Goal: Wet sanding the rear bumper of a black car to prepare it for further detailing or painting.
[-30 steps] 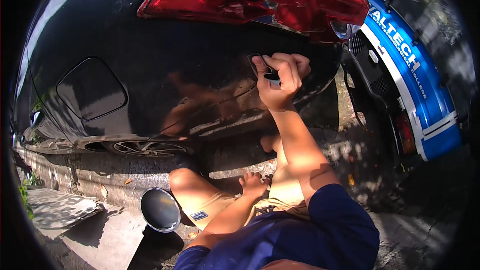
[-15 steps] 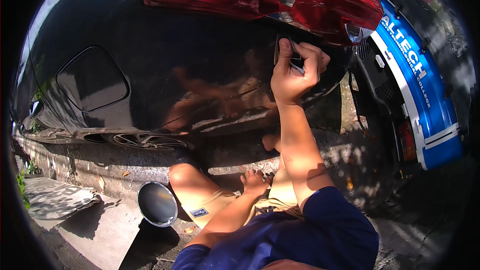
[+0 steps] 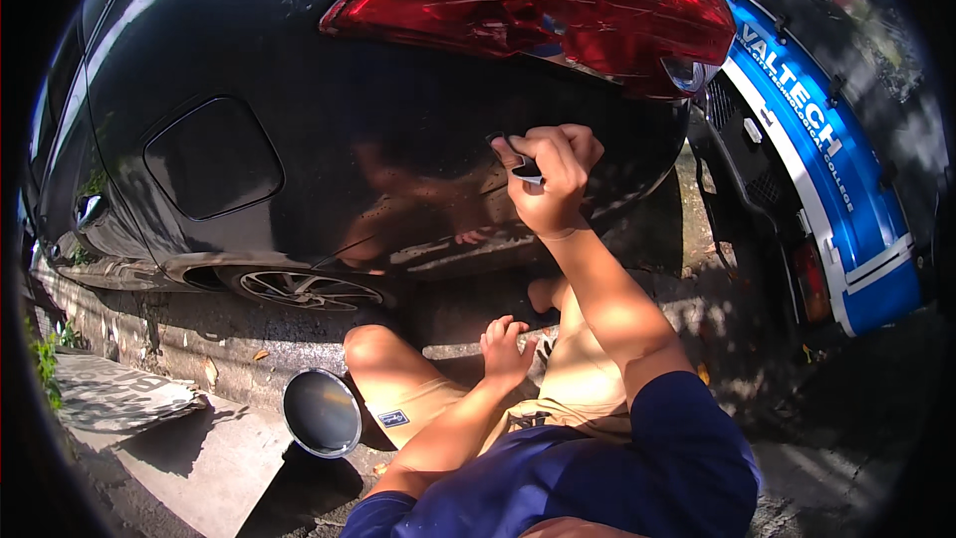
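Right hand [image 3: 554, 175] pinching a folded dark sheet [image 3: 529, 172] at the car panel [image 3: 418, 120], below the tail light [image 3: 538, 10]; can't tell if sheet's touching. Left hand [image 3: 507, 350] loose by the lap, no visible load. Step looks like rubbing the panel; next stroke calls for flat, even sheet contact.
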The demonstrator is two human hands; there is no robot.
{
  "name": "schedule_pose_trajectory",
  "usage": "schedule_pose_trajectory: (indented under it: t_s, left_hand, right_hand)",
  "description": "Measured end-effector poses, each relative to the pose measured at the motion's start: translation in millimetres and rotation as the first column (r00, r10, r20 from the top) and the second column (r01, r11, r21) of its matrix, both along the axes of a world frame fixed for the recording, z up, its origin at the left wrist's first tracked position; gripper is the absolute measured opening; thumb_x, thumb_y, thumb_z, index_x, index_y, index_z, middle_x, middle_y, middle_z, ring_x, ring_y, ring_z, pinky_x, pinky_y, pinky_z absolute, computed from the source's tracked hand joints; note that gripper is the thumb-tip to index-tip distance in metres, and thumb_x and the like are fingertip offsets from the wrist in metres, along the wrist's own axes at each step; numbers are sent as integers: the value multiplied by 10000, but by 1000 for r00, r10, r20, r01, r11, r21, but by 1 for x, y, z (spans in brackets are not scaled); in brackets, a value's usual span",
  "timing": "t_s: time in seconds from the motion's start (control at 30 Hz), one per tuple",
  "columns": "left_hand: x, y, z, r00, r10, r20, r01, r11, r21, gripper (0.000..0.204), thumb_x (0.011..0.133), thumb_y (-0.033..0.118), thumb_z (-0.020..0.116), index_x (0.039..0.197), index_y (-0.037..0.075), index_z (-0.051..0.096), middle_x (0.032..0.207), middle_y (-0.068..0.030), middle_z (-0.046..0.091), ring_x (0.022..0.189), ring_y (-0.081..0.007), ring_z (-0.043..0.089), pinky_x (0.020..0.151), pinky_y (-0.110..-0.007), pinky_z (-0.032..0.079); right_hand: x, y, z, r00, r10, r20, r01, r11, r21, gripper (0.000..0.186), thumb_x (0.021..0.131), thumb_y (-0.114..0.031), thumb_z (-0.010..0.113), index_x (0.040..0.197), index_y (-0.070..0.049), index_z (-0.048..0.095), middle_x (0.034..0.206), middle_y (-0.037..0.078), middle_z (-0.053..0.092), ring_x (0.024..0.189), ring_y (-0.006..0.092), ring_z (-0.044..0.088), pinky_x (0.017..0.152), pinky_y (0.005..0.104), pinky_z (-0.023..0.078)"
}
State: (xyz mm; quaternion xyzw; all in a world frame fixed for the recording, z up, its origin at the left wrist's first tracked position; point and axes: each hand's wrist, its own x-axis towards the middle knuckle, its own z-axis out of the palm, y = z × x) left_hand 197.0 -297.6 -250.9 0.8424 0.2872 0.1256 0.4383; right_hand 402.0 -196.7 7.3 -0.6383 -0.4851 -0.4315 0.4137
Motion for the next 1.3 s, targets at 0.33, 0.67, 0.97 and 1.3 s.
schedule_pose_trajectory:
  t_s: [0.33,0.67,0.97,1.3]
  left_hand:
    - [104,176,287,954,-293,63,-5,194,981,839,880,431,701,1580,117,362,1674,-96,280,1540,-283,274,1247,-530,196]
    - [78,217,263,966,-7,260,-255,179,950,889,924,622,578,1601,109,319,1695,-136,194,1554,-413,143,1211,-666,95]
    - [131,153,240,959,-281,31,27,200,979,719,949,448,640,1564,154,409,1682,-121,248,1545,-368,227,1189,-680,179]
    - [-50,110,152,884,330,332,-261,936,-235,216,939,62,742,1125,-25,678,967,-45,721,837,-61,636,731,-215,514]
  right_hand:
    - [-98,-146,-178,-175,6,-985,-386,919,74,262,942,-199,761,1073,11,677,866,50,697,682,113,648,543,265,553]
    - [-107,-165,-212,-207,60,-977,-503,850,159,255,973,-236,709,1129,-34,717,882,49,720,670,148,694,579,270,583]
    - [-96,-147,-205,-552,221,-804,-365,803,472,268,959,-35,616,1213,50,642,1109,133,698,954,202,692,768,330,620]
    - [-90,-129,-92,-222,220,-950,-756,577,310,519,1001,-111,604,1494,-25,467,1389,159,591,1176,222,654,940,359,578]
